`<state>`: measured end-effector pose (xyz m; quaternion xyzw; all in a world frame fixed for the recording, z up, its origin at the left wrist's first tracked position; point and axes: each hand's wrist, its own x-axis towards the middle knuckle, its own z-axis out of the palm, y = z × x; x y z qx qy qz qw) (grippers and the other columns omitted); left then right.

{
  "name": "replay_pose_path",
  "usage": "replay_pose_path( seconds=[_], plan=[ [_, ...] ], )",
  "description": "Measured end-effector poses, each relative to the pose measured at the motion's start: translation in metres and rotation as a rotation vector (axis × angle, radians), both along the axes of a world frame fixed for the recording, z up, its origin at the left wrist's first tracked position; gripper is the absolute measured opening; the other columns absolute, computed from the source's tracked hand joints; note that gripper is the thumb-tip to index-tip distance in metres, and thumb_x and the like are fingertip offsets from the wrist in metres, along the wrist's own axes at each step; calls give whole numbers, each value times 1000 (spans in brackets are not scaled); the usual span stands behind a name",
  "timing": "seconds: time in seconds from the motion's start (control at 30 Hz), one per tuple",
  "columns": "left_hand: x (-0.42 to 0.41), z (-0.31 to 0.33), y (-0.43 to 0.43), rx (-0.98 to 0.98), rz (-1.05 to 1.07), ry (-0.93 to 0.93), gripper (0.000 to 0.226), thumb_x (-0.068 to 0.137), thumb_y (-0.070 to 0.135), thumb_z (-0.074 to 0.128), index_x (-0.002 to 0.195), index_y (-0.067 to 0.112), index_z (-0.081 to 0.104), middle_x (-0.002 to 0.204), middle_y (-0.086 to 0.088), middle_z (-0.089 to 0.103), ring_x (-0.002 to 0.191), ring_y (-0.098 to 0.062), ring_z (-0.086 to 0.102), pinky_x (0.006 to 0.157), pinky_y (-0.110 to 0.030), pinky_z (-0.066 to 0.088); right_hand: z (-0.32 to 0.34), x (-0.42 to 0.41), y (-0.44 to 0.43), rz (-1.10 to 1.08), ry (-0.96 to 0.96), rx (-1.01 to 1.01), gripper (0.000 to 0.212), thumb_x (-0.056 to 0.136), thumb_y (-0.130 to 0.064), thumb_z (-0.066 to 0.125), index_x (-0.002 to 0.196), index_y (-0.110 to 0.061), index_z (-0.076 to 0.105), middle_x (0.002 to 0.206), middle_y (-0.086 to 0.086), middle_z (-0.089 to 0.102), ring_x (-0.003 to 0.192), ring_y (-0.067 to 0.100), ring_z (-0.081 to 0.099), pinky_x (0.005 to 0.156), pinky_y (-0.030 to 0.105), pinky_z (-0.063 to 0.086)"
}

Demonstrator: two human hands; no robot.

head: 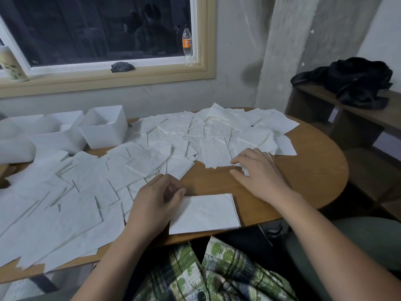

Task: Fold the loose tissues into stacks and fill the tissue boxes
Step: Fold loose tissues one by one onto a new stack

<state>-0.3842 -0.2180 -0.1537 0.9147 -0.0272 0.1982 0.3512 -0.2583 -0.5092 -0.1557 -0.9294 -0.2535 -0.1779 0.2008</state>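
Note:
Loose white tissues (152,148) cover most of the round wooden table (314,170). A small folded stack (204,213) lies at the table's front edge. My left hand (152,203) rests on the stack's left end, fingers curled against it. My right hand (258,170) lies farther right on the edge of the loose pile, thumb and fingers pinching the corner of a tissue (219,155). Three white open tissue boxes (104,129) stand in a row at the back left; the nearest to the middle shows a little white inside.
A window sill behind the table holds a plastic bottle (187,46), a dark cloth (122,66) and a pale container (12,64). A dark bag (355,81) lies on a wooden shelf at the right. Checked cloth covers my lap.

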Motion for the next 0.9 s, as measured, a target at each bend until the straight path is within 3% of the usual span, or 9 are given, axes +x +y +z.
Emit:
replay_pose_path(
  seconds=[0.2,0.47,0.63,0.8,0.9],
  plan=[
    [0,0,2,-19,4,13,13,95,26,77,88,36,70,83,13,64,83,-13,62,66,-22,45,-3,17,26,6,55,-63,24,105,-35,60,125,-25,70,121,-10,59,117,14,47,101,29,33],
    [2,-3,2,-51,11,18,14,95,25,78,87,35,71,85,13,66,82,-14,63,67,-25,48,-9,9,25,-30,31,-51,6,105,-30,57,101,-29,61,107,-14,52,107,12,44,101,35,35],
    [1,-2,2,-62,10,5,13,95,25,78,87,35,72,84,12,66,81,-13,63,70,-33,52,-9,5,28,-28,36,-100,14,109,-25,48,98,-28,54,106,-11,50,106,14,43,100,37,35],
    [1,-1,2,-137,23,20,13,94,24,78,93,34,71,88,13,69,84,-12,64,73,-37,55,7,-17,30,18,77,72,13,112,-23,44,103,-24,52,105,-11,52,102,11,41,96,34,38],
    [1,0,2,-179,39,25,24,92,25,81,108,38,67,95,17,70,91,-8,66,79,-33,56,21,-42,33,77,151,221,11,112,-28,47,107,-22,55,107,-12,54,104,8,41,93,29,39]
  ],
)
